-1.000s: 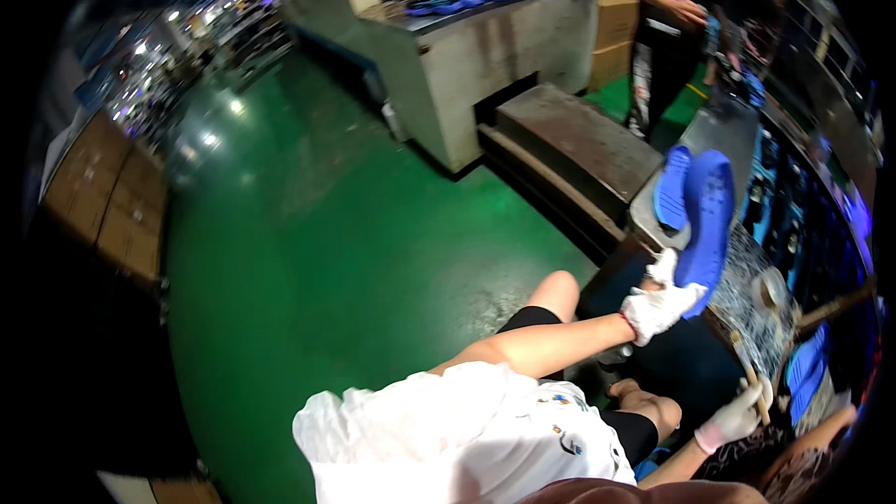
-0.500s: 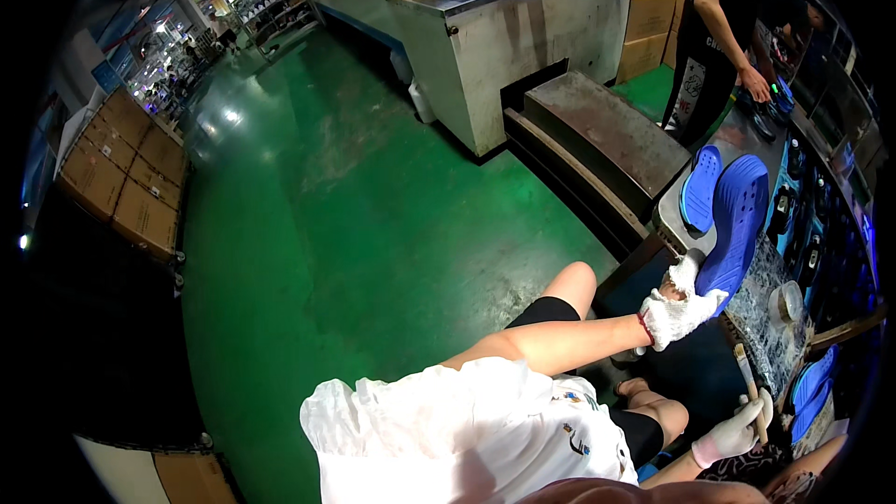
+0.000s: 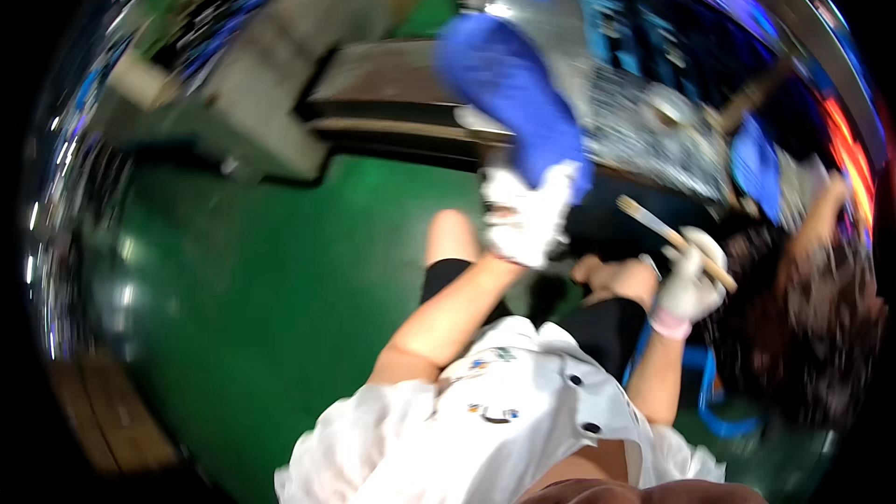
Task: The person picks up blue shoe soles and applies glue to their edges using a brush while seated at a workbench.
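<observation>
while the white shirt (image 3: 551,411) fills the near edge, the gloved right hand (image 3: 691,275) is closed around a brush (image 3: 663,231), bristles aimed far left, touching nothing! a touch farther, to the left, the gloved left hand (image 3: 527,219) grips the near end of a blue sole (image 3: 509,84), and that's where the sole is: held up near the middle, broad end pointing far and left. my read of the step: hold-and-ready, one hand presenting the sole, the other keeping the brush in waiting, the two well apart. the next move seems to call for a firm left grip and a steady sole surface if the brush is to meet it; blur hides whether that surface is wet or dry.

over on the right, a co-worker's forearm (image 3: 819,224); farther, a table (image 3: 644,145) under crinkled clear plastic with a round tub (image 3: 670,105); beyond the sole, a metal step (image 3: 387,70).

and against half a second ago, what a swing of the view! the sole has gone from the right side to the middle, its far end now leaning left, not right; the brush slants more leftward. the smaller sole beside it can't be made out now. both grips match.
</observation>
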`<state>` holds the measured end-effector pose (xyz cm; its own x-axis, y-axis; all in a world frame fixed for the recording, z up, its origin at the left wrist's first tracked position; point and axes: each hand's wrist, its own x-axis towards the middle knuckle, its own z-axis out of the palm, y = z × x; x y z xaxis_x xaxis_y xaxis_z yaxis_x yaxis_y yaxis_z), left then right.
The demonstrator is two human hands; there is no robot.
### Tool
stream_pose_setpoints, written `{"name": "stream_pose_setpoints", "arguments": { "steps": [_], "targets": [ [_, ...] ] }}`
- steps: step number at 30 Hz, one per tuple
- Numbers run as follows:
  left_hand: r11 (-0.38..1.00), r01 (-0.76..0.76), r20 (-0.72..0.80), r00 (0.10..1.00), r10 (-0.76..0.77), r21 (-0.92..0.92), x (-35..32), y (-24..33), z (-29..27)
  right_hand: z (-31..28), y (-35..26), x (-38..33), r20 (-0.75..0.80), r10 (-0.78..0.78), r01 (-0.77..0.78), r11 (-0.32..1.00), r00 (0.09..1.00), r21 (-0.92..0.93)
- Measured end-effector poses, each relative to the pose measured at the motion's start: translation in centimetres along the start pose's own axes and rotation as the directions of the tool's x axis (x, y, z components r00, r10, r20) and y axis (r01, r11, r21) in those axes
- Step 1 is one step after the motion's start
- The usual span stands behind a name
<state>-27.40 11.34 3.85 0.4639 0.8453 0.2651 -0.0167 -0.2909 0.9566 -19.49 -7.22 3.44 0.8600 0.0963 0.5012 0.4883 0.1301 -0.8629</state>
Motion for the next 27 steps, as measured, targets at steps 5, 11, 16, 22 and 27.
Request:
{"name": "stream_pose_setpoints", "arguments": {
  "steps": [5,11,16,22,27],
  "targets": [
    [0.973,-0.023,-0.195,0.981,-0.023,-0.231,-0.7,-0.8,2.6,0.4,-2.0,0.5,0.073,0.088,-0.097,0.988,0.993,0.124],
    [0.98,-0.052,-0.144,0.989,0.025,-0.19,-2.3,-0.8,3.7,0.8,-0.1,0.0,0.158,-0.048,0.043,0.999,0.986,0.031],
    [0.985,-0.043,-0.168,0.986,0.014,-0.167,-2.5,-1.6,3.6,0.8,-0.5,-0.2,0.201,-0.068,0.084,0.993,0.977,-0.076],
    [0.975,-0.044,-0.159,0.987,0.008,-0.219,-2.5,-1.7,3.9,1.2,-0.5,0.3,0.277,-0.055,0.097,0.985,0.959,-0.141],
    [0.972,0.014,-0.068,0.997,-0.03,-0.234,-2.1,-1.6,3.3,0.5,-0.7,0.8,0.216,-0.183,0.214,0.969,0.959,-0.126]
  ]
}}
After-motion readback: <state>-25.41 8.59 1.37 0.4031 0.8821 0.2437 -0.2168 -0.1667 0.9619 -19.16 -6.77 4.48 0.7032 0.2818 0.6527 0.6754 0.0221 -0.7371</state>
